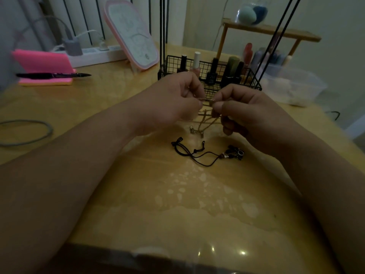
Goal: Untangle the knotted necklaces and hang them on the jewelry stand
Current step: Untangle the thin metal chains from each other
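head view. landmark: the black wire basket of nail-polish bottles at the back of the table.

the left hand and the right hand are raised just in front of the basket, knuckles nearly meeting. each hand pinches the gold chain necklace between thumb and forefinger, and the remaining fingers are curled in. a short length of chain is stretched taut between the two pinches. this is judged to isolate one strand so the knot can be worked loose. the rest of the chain hangs below the hands in tangled loops, its clasp end at or just above the table in front of the basket. the slack is probably left hanging so that pulling does not tighten the knot.

the black cord necklace lies flat on the table, further in front of the basket, nearer the person and apart from the chain. it is judged to be set aside for its turn.

thin black rods rise from the basket's left end. whether they belong to the jewelry stand cannot be told. nothing hangs on them, so the hanging step is not yet done.
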`<state>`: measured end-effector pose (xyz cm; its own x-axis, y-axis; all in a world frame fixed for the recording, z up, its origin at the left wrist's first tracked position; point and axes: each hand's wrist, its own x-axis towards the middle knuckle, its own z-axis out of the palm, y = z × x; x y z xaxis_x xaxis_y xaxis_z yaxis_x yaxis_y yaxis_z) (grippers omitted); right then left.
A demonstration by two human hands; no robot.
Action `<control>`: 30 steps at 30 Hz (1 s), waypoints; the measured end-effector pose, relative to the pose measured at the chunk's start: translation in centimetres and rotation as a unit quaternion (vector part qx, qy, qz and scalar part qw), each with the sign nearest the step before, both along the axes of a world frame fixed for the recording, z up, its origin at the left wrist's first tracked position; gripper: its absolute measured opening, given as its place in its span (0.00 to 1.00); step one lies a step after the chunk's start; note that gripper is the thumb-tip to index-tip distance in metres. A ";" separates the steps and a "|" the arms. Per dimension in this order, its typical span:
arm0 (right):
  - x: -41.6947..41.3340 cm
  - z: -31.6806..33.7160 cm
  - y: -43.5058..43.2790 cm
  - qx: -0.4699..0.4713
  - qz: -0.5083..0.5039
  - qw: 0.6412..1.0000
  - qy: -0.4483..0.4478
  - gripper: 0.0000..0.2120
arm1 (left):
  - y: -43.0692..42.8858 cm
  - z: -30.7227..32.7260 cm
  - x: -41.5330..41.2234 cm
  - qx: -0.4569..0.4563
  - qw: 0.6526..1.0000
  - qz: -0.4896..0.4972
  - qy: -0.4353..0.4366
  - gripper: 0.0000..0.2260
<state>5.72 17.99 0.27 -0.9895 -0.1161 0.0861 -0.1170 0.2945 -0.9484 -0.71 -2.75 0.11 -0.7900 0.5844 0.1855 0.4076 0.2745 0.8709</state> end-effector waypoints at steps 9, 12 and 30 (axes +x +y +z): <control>0.1 0.4 0.2 -0.067 0.066 0.993 -0.073 0.13 | 0.7 -0.1 -0.1 0.129 0.986 0.047 -0.094 0.17; 0.1 0.3 0.3 -0.068 0.075 0.992 -0.073 0.13 | 0.9 -0.1 -0.2 0.157 0.979 0.040 -0.124 0.18; 0.0 0.4 0.6 -0.086 0.051 0.994 -0.043 0.06 | 0.8 0.3 0.3 0.228 0.949 0.031 -0.217 0.17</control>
